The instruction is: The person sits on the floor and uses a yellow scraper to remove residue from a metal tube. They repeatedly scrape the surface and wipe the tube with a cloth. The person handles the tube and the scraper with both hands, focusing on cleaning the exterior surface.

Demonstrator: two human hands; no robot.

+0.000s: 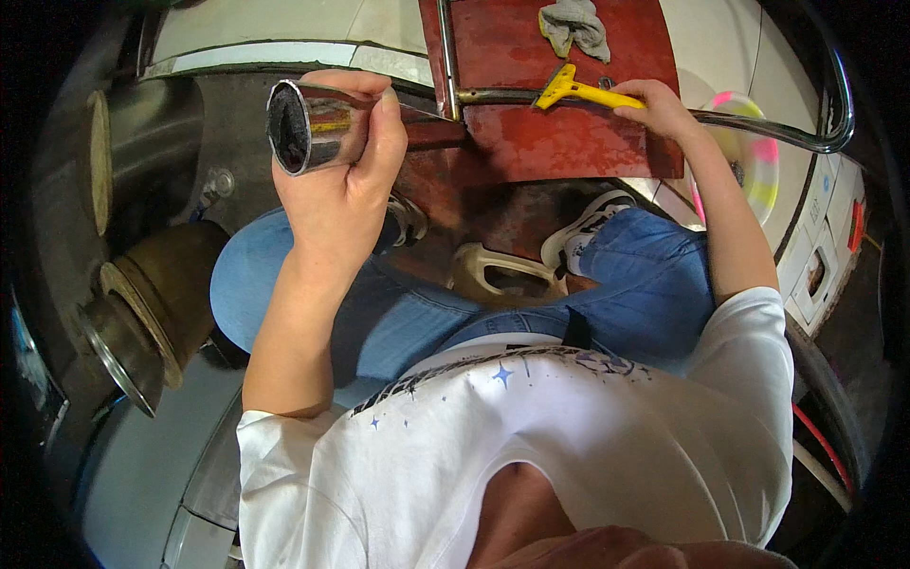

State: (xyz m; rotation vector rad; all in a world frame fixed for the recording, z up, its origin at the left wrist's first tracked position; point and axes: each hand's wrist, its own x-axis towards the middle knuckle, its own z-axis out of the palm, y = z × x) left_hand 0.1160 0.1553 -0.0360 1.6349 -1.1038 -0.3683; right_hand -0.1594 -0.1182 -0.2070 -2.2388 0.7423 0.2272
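My left hand [334, 142] is wrapped around a shiny metal tube [330, 131], whose open end faces up and looks dark and rough inside. The tube narrows away towards a bent tubular metal frame [753, 124]; whether they join is hard to tell. In my right hand [657, 107] is the handle of a yellow scraper [590, 92]. Its blade lies over the frame's cross tube, at the left; contact cannot be made out. Beneath the frame is a worn red board [569, 146] with damp-looking patches.
A crumpled grey glove [577, 28] rests on the board's far part. To the right is a multicoloured basin [764, 153], partly behind my forearm. A beige plastic stool [473, 274] shows between my legs. Large cylindrical objects [153, 153] stand at left, and hoses [825, 441] run at right.
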